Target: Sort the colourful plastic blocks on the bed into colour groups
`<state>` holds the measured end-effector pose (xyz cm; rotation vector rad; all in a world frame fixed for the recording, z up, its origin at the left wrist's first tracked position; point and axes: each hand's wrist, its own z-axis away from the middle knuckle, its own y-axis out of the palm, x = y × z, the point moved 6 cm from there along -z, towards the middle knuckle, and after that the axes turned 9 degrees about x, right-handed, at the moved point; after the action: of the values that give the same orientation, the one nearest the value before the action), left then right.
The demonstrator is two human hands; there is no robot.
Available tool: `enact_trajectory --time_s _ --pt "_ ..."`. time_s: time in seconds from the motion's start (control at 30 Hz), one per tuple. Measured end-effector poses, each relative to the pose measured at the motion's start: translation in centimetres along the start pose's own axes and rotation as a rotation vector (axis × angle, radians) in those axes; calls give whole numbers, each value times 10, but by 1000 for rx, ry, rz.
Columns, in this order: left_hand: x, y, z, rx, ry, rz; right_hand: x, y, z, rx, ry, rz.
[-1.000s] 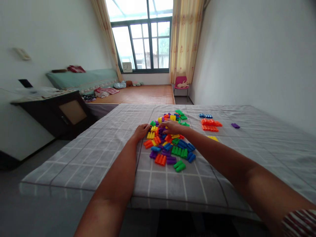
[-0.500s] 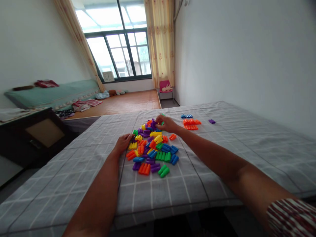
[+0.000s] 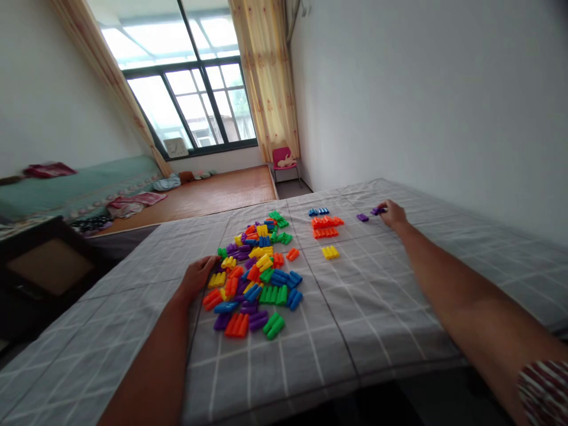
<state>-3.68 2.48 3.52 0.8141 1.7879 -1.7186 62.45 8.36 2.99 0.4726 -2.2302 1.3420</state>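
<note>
A heap of plastic building blocks, each like a row of joined tubes, lies in the middle of the cloth; a green block [image 3: 274, 294] shows at its right front. My left hand [image 3: 200, 276] rests at the heap's left edge, fingers stretched out beside a yellow block [image 3: 217, 280], apparently holding nothing. Far to the right, my right hand [image 3: 393, 214] pinches a purple block [image 3: 377, 211] by its right end, low over the cloth. Just left of it lies another purple block [image 3: 362, 218]. Orange blocks [image 3: 325, 232] sit in rows, with blue blocks [image 3: 319, 212] behind and a yellow block [image 3: 330, 252] in front.
A grey checked cloth [image 3: 399, 355] covers the surface under the blocks. The white wall [image 3: 421, 100] runs along the right side. A dark cabinet [image 3: 48, 260] stands at the left. Beyond are a wooden platform [image 3: 231, 186] and a pink chair [image 3: 284, 158].
My right hand has gone from the back of the heap to the far right, carrying a purple block. My left hand has stayed at the heap's left edge. The view has turned slightly right.
</note>
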Motion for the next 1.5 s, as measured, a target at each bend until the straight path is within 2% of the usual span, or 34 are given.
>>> enact_trajectory --time_s 0.17,0.27,0.33,0.43,0.63,0.77,0.93,1.1,1.27,1.5 --pt "-3 -2 1 -2 -34 -22 -45 14 -9 75 82 -44" --pt "-3 -3 0 -5 -20 -48 -61 12 -14 32 172 -31" --pt "-1 -3 -1 5 -25 -63 -65 12 -15 49 204 7" --pt "2 -2 -2 17 -21 -83 -59 18 -13 114 147 51" --pt "-4 -3 1 -7 -13 -66 -38 22 -8 14 163 180" --pt "-6 -3 3 -15 -30 -34 -27 26 -9 49 145 198" --pt "-7 -2 3 -15 -32 -58 -27 24 -8 60 143 177" --pt "-8 -3 3 -17 -39 -83 -30 31 -8 123 126 115" --pt "-10 -2 4 -10 -20 -69 -18 40 -8 102 6 209" --pt "-6 -1 2 -5 -15 -61 -11 49 -11 58 -1 278"
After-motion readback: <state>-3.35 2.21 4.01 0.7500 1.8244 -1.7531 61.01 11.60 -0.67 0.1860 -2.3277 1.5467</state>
